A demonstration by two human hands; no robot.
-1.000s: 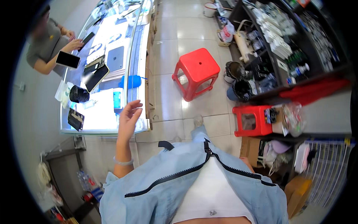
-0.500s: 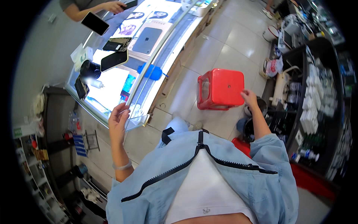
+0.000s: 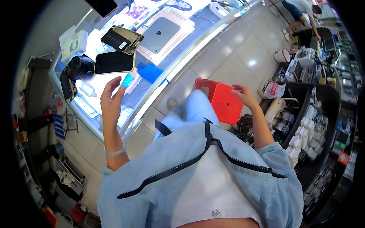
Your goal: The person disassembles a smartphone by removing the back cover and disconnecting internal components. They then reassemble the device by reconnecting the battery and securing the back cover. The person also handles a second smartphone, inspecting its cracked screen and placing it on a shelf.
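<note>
Position change: left hand [image 3: 111,100] has passed from the corner of the worktop [image 3: 201,34] to a point farther over it in the view; right hand [image 3: 246,95] remains beside the red plastic stool [image 3: 224,93], which now appears closer to the person's legs [image 3: 197,104].
Left grip: fingers raised and parted, thumb set away from them; nothing held. Contact with the surface below cannot be confirmed.
Right grip: fingers loosely extended toward the left; no object seen in it. It overlaps the edge of the stool in the view; whether it touches cannot be told.
Stool location: on the tiled floor [image 3: 237,49], between the worktop and the dark shelving [image 3: 325,91]; seat pierced by one central hole; one side partly hidden by the legs.
Yellow-edged smartphone [image 3: 113,62]: on the worktop, dark screen upward, just beyond the left fingertips.
Opened phone [image 3: 115,39]: black battery exposed, directly beyond the smartphone.
White bottle [image 3: 88,89]: on the worktop, left of the left hand.
Black roll [image 3: 80,66]: adjacent to the smartphone's left end.
Tablet box [image 3: 161,34]: flat, on a stack; blue pouch [image 3: 151,72] lies between the stack and the near edge.
Bangle [image 3: 115,152]: translucent, on the left wrist.
Co-worker [image 3: 303,7]: upper right, bent toward the shelving.
</note>
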